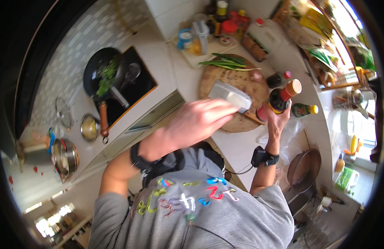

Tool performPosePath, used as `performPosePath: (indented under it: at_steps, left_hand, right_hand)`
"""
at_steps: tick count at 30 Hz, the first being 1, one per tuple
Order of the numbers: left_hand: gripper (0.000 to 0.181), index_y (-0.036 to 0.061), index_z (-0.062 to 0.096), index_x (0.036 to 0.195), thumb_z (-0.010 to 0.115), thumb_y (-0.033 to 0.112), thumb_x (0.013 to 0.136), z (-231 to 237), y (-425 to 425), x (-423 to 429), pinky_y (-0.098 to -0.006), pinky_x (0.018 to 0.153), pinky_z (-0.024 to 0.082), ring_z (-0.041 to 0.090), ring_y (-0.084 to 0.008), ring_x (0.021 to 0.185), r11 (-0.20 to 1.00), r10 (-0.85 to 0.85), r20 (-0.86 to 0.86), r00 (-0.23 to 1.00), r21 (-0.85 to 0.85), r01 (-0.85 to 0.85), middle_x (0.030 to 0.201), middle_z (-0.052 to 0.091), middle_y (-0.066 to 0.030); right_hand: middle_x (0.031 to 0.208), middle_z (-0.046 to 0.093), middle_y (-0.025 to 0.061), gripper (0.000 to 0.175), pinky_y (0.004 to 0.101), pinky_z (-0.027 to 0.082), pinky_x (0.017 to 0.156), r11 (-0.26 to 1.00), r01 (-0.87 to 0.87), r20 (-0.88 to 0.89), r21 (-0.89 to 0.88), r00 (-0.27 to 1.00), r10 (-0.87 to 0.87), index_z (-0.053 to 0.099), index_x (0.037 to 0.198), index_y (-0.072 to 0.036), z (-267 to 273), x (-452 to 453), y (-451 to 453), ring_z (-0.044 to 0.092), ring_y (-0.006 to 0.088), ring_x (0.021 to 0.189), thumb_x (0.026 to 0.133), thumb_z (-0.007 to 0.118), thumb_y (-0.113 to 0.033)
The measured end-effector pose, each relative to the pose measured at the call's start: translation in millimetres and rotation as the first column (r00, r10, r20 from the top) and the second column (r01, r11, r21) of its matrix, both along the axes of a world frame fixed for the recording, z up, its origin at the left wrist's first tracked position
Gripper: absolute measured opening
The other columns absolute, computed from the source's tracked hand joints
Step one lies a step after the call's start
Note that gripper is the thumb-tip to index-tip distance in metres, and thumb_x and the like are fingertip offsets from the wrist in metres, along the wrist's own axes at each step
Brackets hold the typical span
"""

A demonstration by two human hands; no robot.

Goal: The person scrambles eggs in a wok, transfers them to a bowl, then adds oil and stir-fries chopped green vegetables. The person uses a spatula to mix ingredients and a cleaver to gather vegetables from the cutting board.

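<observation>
My right hand [277, 117] grips a dark sauce bottle [278, 99] with a red neck and a pale top, tilted over the board's right side. Blurred, my left hand [201, 119] reaches across at the near left of the round wooden chopping board [210, 74], fingers stretched to the right. Nothing shows in it, though its underside is hidden. Beyond its fingertips lies a cleaver [231, 95] with a broad metal blade, its wooden handle partly behind the bottle. Green onions [226, 62] and a small reddish bulb [255, 75] rest on the board's far part.
At left, a black wok [89, 74] holding leafy greens and a metal spatula [120, 97] sits on a black cooktop [142, 84]. A metal bowl [89, 127] stands beside it. A green bottle [304, 110], plastic bag [290, 140] and brown basin [304, 171] are at right.
</observation>
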State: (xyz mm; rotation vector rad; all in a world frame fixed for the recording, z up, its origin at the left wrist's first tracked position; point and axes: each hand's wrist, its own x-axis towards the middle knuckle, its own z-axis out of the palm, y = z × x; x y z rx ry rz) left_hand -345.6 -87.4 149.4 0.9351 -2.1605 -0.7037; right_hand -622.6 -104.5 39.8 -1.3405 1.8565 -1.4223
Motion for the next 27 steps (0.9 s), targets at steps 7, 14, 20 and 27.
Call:
performPosePath:
  at_steps: [7, 14, 20, 27]
  left_hand:
    - [0.042, 0.0003, 0.044, 0.135, 0.049, 0.017, 0.097, 19, 4, 48, -0.0387, 0.103, 0.038, 0.045, -0.0324, 0.125, 0.998, 0.054, -0.355, 0.933, 0.045, -0.040, 0.131, 0.052, -0.0176]
    - [0.031, 0.0024, 0.062, 0.118, 0.058, 0.019, 0.092, 46, 28, 174, -0.0332, 0.095, 0.046, 0.057, -0.0228, 0.112, 0.994, 0.105, -0.339, 0.935, 0.054, -0.092, 0.115, 0.064, -0.0096]
    - [0.028, 0.0030, 0.067, 0.111, 0.059, 0.023, 0.092, 65, 46, 230, -0.0269, 0.084, 0.044, 0.057, -0.0146, 0.094, 0.904, 0.074, -0.125, 0.989, 0.426, -0.013, 0.096, 0.063, -0.0068]
    - [0.068, -0.0023, 0.053, 0.127, 0.015, 0.048, 0.101, 58, 90, 322, -0.0368, 0.097, 0.043, 0.059, -0.0235, 0.108, 0.837, 0.543, -0.585, 0.602, 0.319, -0.444, 0.110, 0.064, -0.0152]
  right_hand:
    - [0.097, 0.059, 0.0037, 0.068, 0.0283, 0.047, 0.081, 0.816, -0.576, 0.229, 0.056, 0.803, 0.550, 0.050, 0.115, -0.001, 50, 155, 45, 0.057, 0.0141, 0.086, 0.055, 0.080, -0.016]
    - [0.097, 0.063, 0.0097, 0.069, 0.0326, 0.049, 0.082, 0.481, -0.873, 0.189, 0.082, 0.487, 0.853, 0.051, 0.116, -0.001, 77, 252, 46, 0.060, 0.0161, 0.088, 0.056, 0.081, -0.017]
    - [0.098, 0.065, 0.0078, 0.065, 0.0334, 0.049, 0.083, 0.212, -0.958, 0.160, 0.194, 0.245, 0.956, 0.053, 0.119, -0.005, 95, 315, 46, 0.063, 0.0199, 0.089, 0.060, 0.077, -0.015]
    - [0.099, 0.063, 0.0086, 0.067, 0.0322, 0.048, 0.083, 0.217, -0.955, 0.067, 0.203, 0.235, 0.970, 0.052, 0.118, -0.003, 99, 346, 32, 0.062, 0.0190, 0.088, 0.058, 0.078, -0.015]
